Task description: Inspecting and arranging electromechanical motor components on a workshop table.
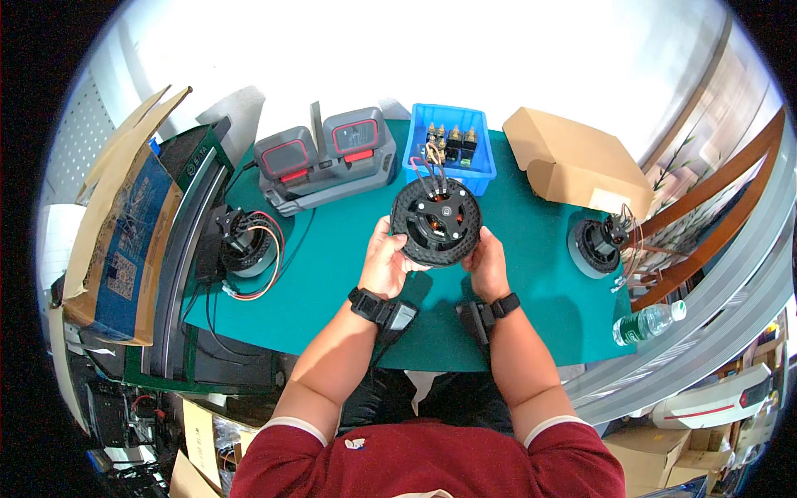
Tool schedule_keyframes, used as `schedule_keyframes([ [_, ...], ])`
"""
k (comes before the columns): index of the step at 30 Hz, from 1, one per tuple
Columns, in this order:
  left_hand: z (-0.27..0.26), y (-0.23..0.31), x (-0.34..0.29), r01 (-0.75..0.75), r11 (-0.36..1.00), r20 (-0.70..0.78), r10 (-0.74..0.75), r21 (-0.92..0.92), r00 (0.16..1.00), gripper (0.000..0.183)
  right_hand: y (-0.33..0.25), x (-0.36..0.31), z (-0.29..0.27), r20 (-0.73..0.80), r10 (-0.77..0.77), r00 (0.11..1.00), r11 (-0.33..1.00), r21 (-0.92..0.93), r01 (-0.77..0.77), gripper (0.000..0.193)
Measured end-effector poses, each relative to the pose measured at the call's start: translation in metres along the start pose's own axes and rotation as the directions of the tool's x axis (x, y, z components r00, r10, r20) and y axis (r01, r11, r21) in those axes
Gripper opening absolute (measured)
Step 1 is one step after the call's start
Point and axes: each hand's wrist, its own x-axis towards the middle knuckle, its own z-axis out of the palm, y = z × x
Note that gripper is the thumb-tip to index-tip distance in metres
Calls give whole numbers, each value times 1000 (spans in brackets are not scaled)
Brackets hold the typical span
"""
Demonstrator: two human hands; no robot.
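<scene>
A round black motor (pixel 452 217) with copper windings showing through its openings is held above the table, its face turned up. Several thin wires rise from its top. Closed on the motor's lower left rim is my left hand (pixel 384 259), thumb over the edge. The lower right rim is gripped by my right hand (pixel 490 264). Each wrist wears a black strapped device. On the left of the table lies a similar motor (pixel 249 245) with orange and white cables. Another motor (pixel 594 249) with loose wires sits at the right edge.
Behind the held motor stands a blue bin (pixel 490 153) of small black parts with brass tops. A grey double battery charger (pixel 332 187) is left of it, a cardboard box (pixel 577 158) right. A water bottle (pixel 649 324) lies at the green table's (pixel 531 332) right edge.
</scene>
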Motion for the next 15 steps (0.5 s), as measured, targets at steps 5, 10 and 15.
schedule_keyframes([
  [5,1,0,0,10,999,30,-11,34,999,44,5,3,-6,41,28,999,1000,3,-29,34],
  [10,3,2,-2,9,999,44,-11,46,999,45,0,0,1,38,-18,999,999,28,17,32],
  [15,9,4,-3,13,999,-4,-13,-37,1000,36,-6,-3,3,46,-62,997,998,-31,63,33],
])
